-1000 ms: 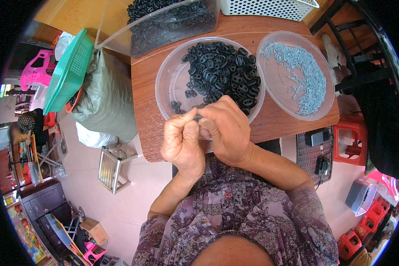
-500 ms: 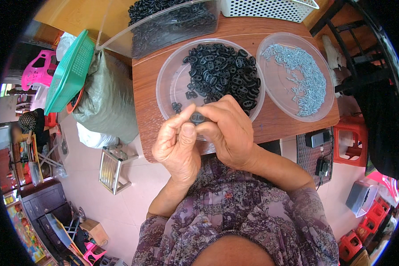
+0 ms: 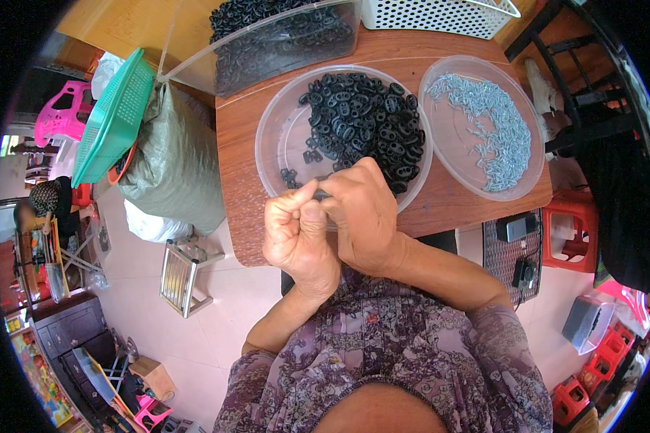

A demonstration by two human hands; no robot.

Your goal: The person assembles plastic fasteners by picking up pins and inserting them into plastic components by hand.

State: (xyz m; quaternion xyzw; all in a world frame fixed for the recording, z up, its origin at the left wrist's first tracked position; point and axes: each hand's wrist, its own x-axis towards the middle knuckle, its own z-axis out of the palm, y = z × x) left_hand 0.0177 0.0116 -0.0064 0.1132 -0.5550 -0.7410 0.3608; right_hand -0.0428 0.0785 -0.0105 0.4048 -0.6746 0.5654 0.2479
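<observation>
Pinched between the fingertips of both hands is a small black oval piece [image 3: 321,194], mostly covered by the fingers. My left hand [image 3: 297,234] is closed, its thumb and forefinger meeting at the piece. From the other side my right hand [image 3: 366,216] grips it with curled fingers. Both hands are over the near rim of a round clear plastic tray [image 3: 280,144]. Inside that tray lies a heap of similar black pieces [image 3: 368,119] with holes in them. To its right, a second clear round tray [image 3: 451,148] holds many small silvery-blue screw-like pins [image 3: 505,137].
The trays rest on a brown wooden table [image 3: 242,209]. At its back stand a clear bin [image 3: 289,61] full of black pieces and a white perforated basket [image 3: 440,18]. Left are a grey-green sack [image 3: 177,159], green basket [image 3: 112,123] and metal stool [image 3: 184,278]; right, a red stool [image 3: 570,227].
My hands have drawn closer together and turned slightly. The left hand has moved a little right and the right hand a little left, so the black piece shows less.
</observation>
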